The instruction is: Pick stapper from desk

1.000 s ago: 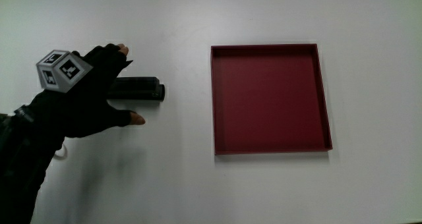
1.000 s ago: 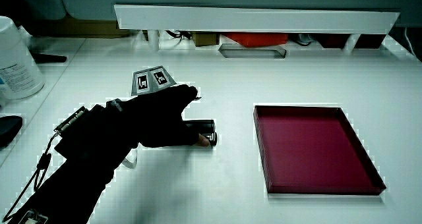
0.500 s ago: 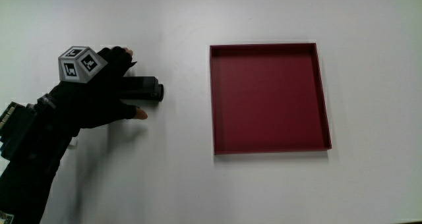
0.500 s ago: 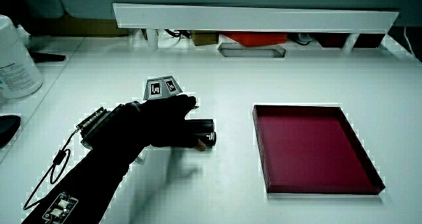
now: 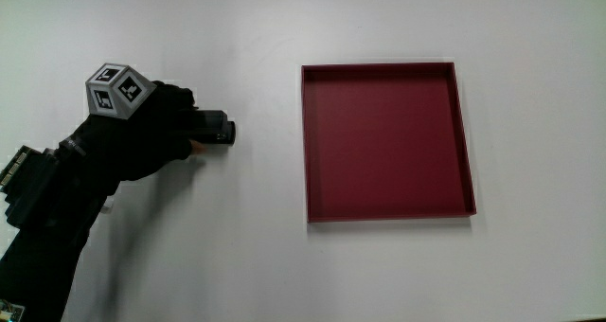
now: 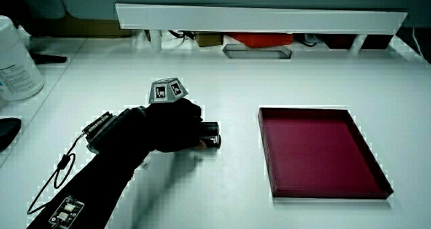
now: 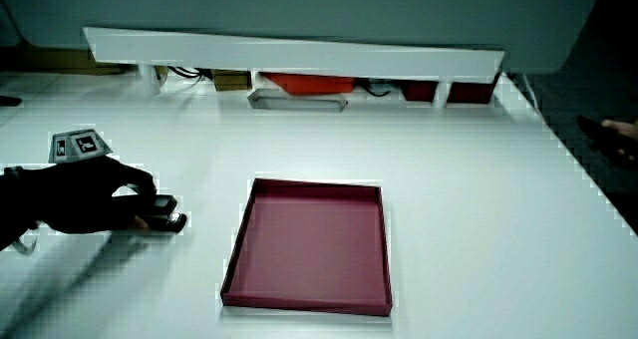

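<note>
One small black, bar-shaped stapler [image 5: 214,129] lies flat on the white tabletop [image 5: 246,265], well apart from the shallow dark-red square tray [image 5: 386,140]; in a side view [image 6: 210,133] only its end pokes out past the glove. The black-gloved hand [image 5: 151,133] covers most of it, its grip curled around the body and apparently clamped on it. I judge the stapler rigid, compact and fairly dense for its size, with smooth sides, so a hold across the middle of its length should keep it level and stop it slipping.
</note>
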Demonstrator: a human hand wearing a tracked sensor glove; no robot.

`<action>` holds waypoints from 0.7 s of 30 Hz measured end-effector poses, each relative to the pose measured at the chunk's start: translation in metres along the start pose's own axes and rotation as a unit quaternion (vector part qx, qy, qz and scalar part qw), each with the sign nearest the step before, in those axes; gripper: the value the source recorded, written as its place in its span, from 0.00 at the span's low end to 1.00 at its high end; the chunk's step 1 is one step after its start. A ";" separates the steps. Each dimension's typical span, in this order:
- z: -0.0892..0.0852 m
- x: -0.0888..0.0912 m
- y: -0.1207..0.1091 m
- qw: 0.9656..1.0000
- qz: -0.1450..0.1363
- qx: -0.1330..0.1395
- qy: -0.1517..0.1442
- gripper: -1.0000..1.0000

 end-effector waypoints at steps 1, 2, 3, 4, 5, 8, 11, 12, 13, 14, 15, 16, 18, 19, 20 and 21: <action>0.001 0.001 -0.001 1.000 -0.008 0.005 -0.002 0.89; 0.002 0.001 -0.001 1.000 -0.009 0.010 0.008 0.93; 0.001 0.000 0.000 1.000 -0.011 0.011 0.003 0.96; 0.003 0.000 -0.001 1.000 -0.011 0.011 0.004 1.00; 0.004 0.001 -0.002 1.000 -0.008 0.011 0.006 1.00; 0.003 -0.001 -0.001 1.000 -0.010 0.007 -0.001 1.00; 0.006 0.001 -0.003 1.000 -0.015 0.013 0.001 1.00; 0.008 0.004 -0.005 1.000 -0.018 0.013 -0.001 1.00; 0.009 0.006 -0.006 1.000 -0.021 0.013 -0.002 1.00; 0.011 0.010 -0.007 1.000 -0.024 0.016 -0.003 1.00; 0.014 0.014 -0.008 0.999 -0.027 0.018 0.000 1.00; 0.015 0.018 -0.009 0.999 -0.038 0.023 -0.006 1.00; 0.016 0.024 -0.008 0.999 -0.042 0.016 -0.030 1.00; 0.019 0.032 -0.009 0.999 -0.047 0.019 -0.020 1.00; 0.023 0.040 -0.011 0.997 -0.068 0.034 -0.010 1.00; 0.025 0.045 -0.010 0.997 -0.069 0.032 -0.022 1.00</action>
